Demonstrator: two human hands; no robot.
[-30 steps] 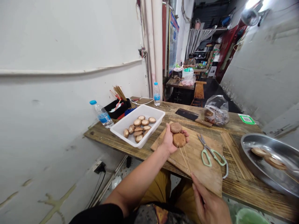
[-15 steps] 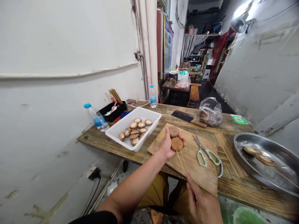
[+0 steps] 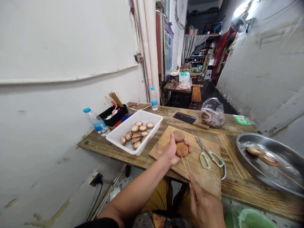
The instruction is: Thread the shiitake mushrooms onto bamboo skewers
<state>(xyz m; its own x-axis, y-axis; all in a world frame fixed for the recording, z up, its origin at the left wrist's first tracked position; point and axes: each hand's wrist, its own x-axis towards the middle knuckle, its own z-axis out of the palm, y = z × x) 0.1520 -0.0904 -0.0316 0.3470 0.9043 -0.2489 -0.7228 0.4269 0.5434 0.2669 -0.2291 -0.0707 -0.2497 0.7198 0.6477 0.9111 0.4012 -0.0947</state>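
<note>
Two brown mushroom caps (image 3: 182,149) lie one beyond the other in my left hand (image 3: 171,151), whose fingers wrap round them from beneath and the side. A pair of thin bamboo skewers (image 3: 186,164) runs into the nearer cap and spreads slightly apart there. My right hand (image 3: 201,199) pinches the skewers near their lower ends. Both hands are over a wooden cutting board (image 3: 163,142). On its right part lie scissors (image 3: 207,153) with pale green handles, blades partly apart.
Left stands a white tray (image 3: 114,136) of mushrooms; right, loose skewers (image 3: 234,155) and a steel basin (image 3: 247,171) holding skewered mushrooms. A cleaver (image 3: 185,117), a plastic bag (image 3: 212,112) and water bottles (image 3: 154,99) are farther back. A person (image 3: 186,65) sits in the distance.
My left hand and the mushroom caps have shifted slightly right and nearer to my right hand. Both hands keep their hold. The whole view has moved a little.
</note>
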